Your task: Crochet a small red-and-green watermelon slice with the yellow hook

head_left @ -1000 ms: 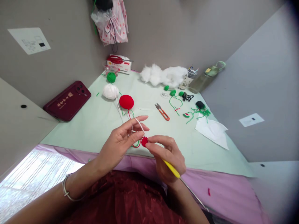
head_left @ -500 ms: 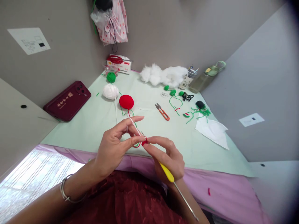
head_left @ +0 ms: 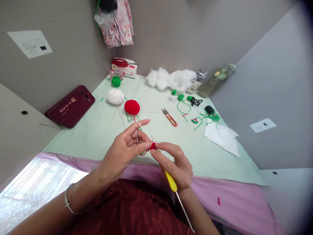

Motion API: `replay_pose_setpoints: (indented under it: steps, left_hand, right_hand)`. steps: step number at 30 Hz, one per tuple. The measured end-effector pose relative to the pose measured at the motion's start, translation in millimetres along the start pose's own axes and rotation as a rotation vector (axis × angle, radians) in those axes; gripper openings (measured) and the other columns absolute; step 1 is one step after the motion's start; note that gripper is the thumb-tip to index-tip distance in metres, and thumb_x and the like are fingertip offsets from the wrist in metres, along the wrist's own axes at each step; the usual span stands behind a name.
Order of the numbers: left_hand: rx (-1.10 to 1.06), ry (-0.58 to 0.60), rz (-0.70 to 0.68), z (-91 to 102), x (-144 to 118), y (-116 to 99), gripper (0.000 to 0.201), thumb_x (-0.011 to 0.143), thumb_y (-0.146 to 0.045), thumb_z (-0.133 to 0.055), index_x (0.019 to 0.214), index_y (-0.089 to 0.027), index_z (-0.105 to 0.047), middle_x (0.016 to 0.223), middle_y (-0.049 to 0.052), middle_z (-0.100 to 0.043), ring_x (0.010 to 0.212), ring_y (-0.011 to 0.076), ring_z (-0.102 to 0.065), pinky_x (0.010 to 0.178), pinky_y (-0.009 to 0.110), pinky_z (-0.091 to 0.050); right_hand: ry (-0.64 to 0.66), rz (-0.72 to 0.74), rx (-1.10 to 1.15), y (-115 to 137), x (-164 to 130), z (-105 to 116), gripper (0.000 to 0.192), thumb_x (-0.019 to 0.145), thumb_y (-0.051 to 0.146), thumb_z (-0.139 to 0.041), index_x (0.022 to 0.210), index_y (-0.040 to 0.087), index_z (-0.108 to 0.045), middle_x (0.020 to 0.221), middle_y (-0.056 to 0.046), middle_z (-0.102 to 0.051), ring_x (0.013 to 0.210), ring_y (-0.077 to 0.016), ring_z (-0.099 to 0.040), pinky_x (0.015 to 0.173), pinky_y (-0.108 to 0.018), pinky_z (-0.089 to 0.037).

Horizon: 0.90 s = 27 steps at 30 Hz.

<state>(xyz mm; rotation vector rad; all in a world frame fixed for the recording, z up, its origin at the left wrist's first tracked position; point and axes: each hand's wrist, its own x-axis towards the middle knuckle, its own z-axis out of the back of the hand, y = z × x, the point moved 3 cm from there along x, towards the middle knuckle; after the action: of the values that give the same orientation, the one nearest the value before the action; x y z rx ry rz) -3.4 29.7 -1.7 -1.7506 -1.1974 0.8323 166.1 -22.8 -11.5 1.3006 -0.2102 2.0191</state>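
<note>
My left hand (head_left: 127, 145) pinches a small red crochet piece (head_left: 153, 146) between thumb and fingers. White yarn (head_left: 146, 131) runs over its raised index finger down to the piece. My right hand (head_left: 174, 163) grips a crochet hook (head_left: 170, 181) with a yellow handle; its metal far end points down toward my lap. The hook's working tip is at the red piece, partly hidden by fingers. Beyond my left hand lie a red yarn ball (head_left: 132, 107) and a white yarn ball (head_left: 115, 97), with strands leading toward the hands.
Orange-handled thread snips (head_left: 169, 117) lie mid-table. Behind are white stuffing (head_left: 170, 79), a pen cup (head_left: 195, 85) and a bottle (head_left: 215, 81). Small green crochet pieces (head_left: 180, 97) and white cloth (head_left: 222, 137) lie right. A maroon phone-shaped case (head_left: 70, 106) leans left; a green yarn ball (head_left: 115, 81) sits behind.
The crochet hook has swung, its lower end moving left and toward me. My left index finger has shifted slightly, and the white yarn strands around that hand lie differently.
</note>
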Motion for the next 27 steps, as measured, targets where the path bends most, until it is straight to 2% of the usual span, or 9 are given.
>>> replay_pose_setpoints:
  steps: [4,7,14,18,22,27]
  left_hand:
    - [0.0,0.009,-0.014,0.5,0,1,0.058,0.083,-0.023,-0.089,0.137,-0.028,-0.07,0.088,-0.004,-0.07,0.082,0.0127,-0.064,0.074,0.024,-0.053]
    - [0.037,0.027,-0.034,1.1,0,0,0.054,0.085,-0.025,-0.089,0.136,-0.03,-0.072,0.091,-0.003,-0.072,0.084,0.0127,-0.064,0.075,0.024,-0.053]
    - [0.074,0.015,-0.031,1.0,1,-2,0.045,0.087,-0.031,-0.087,0.131,-0.026,-0.075,0.082,-0.003,-0.07,0.076,0.0122,-0.061,0.074,0.025,-0.052]
    - [0.134,0.047,-0.002,0.4,-1,-1,0.041,0.089,-0.035,-0.084,0.128,-0.023,-0.076,0.087,-0.001,-0.07,0.082,0.0145,-0.064,0.078,0.027,-0.053]
    - [0.166,0.072,-0.032,0.3,-2,-2,0.038,0.092,-0.036,-0.081,0.128,-0.024,-0.076,0.088,-0.001,-0.069,0.087,0.0151,-0.064,0.084,0.028,-0.053]
    - [0.196,0.091,-0.049,-0.1,1,-2,0.03,0.099,-0.037,-0.074,0.127,-0.027,-0.078,0.082,-0.003,-0.065,0.08,0.0127,-0.059,0.077,0.025,-0.05]
  right_hand:
    - [-0.024,0.051,-0.038,1,2,-1,0.049,0.098,0.005,-0.065,0.141,0.028,-0.07,0.114,-0.01,-0.08,0.105,-0.023,-0.079,0.083,-0.034,-0.069]
    - [-0.013,0.044,-0.078,4,5,0,0.047,0.1,0.008,-0.063,0.14,0.031,-0.069,0.114,-0.008,-0.08,0.104,-0.022,-0.079,0.082,-0.035,-0.07]
    - [0.043,-0.004,-0.055,10,8,3,0.049,0.098,0.005,-0.066,0.14,0.029,-0.069,0.117,-0.009,-0.079,0.107,-0.024,-0.079,0.087,-0.036,-0.069]
    - [-0.01,0.02,-0.089,10,7,1,0.043,0.097,0.005,-0.068,0.135,0.023,-0.071,0.116,-0.01,-0.079,0.109,-0.0239,-0.078,0.088,-0.037,-0.07]
    - [-0.027,0.059,-0.112,12,7,0,0.034,0.096,0.004,-0.067,0.127,0.017,-0.074,0.116,-0.012,-0.079,0.109,-0.024,-0.077,0.09,-0.037,-0.07]
    - [-0.012,0.062,-0.117,13,9,2,0.029,0.1,0.007,-0.064,0.124,0.018,-0.075,0.116,-0.011,-0.079,0.11,-0.0231,-0.077,0.09,-0.036,-0.07]
